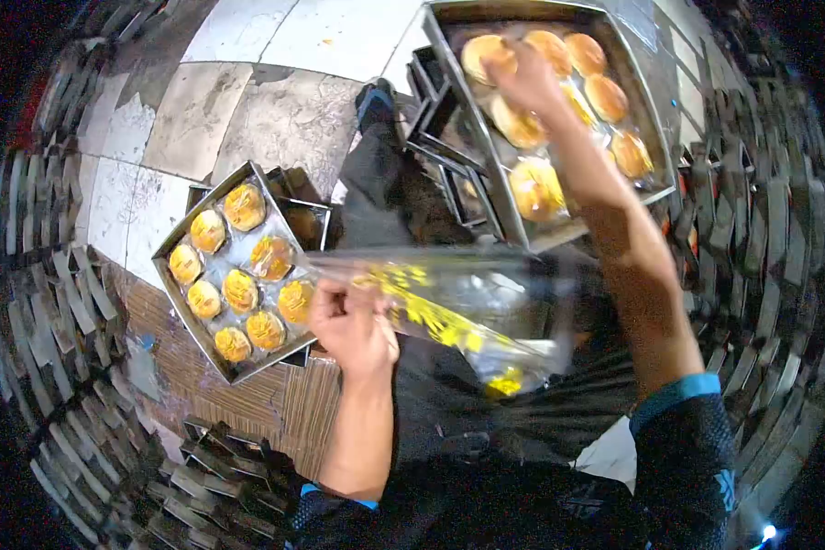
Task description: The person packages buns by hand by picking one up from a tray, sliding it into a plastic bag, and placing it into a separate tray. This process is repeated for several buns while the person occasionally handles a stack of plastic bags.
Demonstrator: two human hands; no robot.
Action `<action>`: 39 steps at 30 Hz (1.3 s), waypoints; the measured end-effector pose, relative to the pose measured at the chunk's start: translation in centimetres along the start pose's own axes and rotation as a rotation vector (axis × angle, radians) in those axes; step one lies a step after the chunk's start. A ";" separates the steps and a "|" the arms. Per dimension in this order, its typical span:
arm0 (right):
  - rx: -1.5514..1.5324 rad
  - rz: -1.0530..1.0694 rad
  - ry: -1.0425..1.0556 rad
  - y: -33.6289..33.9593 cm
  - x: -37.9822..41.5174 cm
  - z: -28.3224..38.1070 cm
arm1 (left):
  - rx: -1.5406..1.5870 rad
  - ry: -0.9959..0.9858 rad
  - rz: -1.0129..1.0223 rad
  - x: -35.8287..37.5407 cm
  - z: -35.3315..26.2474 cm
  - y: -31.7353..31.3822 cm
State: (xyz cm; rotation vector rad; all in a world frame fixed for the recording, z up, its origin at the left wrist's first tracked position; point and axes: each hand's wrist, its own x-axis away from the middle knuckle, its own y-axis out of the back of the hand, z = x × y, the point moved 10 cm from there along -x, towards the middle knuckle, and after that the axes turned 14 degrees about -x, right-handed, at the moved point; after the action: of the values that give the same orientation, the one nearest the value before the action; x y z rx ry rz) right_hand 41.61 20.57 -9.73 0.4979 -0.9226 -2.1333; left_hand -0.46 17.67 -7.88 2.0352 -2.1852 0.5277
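Observation:
My left hand (353,325) is closed on one end of a clear plastic bag (440,316) with yellow print, which stretches sideways above my lap, blurred by motion. My right hand (527,82) reaches into the right metal tray (665,174), its blurred fingers over a round golden bun (478,57) in the far left corner. Other buns there look bare, such as one bun (605,96) near the right wall. Nearer me lies a bun in clear, yellow-printed wrapping (536,188).
A smaller metal tray (190,323) on the left holds several wrapped buns in rows. Dark metal trays lie beneath both trays. Stacks of dark metal pans (738,211) line both sides. Pale floor tiles (275,110) show ahead, and my foot (374,101) rests between the trays.

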 end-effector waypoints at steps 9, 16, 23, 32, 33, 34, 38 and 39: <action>0.338 0.410 0.217 -1.3 -3.7 0.7 | 0.059 -0.082 0.161 -0.5 -0.4 -1.3; -1.518 0.391 -0.242 9.1 18.3 5.8 | -0.297 -0.116 -0.044 0.7 -1.8 -0.8; -0.692 -0.028 0.343 13.0 34.2 18.0 | 0.087 0.101 0.640 10.8 -3.4 -8.7; -0.272 0.078 0.483 13.1 39.2 23.7 | -0.113 -0.147 0.470 17.0 -8.1 -7.8; -0.282 0.079 0.493 12.8 40.0 23.5 | 0.010 0.015 0.465 16.0 -6.7 -7.4; -0.317 0.107 0.563 12.1 41.3 23.7 | 0.196 0.059 0.544 13.9 -6.1 -7.1; -0.622 0.418 0.551 11.2 43.2 22.2 | 0.336 0.102 0.486 13.0 -9.6 -5.7; -0.848 0.664 0.441 10.1 43.6 21.9 | 0.342 0.153 0.475 13.5 -9.4 -5.6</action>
State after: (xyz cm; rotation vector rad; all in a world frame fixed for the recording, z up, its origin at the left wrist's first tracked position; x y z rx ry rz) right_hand 5.35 -7.35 10.00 0.1613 0.1092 -1.5053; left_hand 2.31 7.76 6.10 1.5145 -2.6253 1.1353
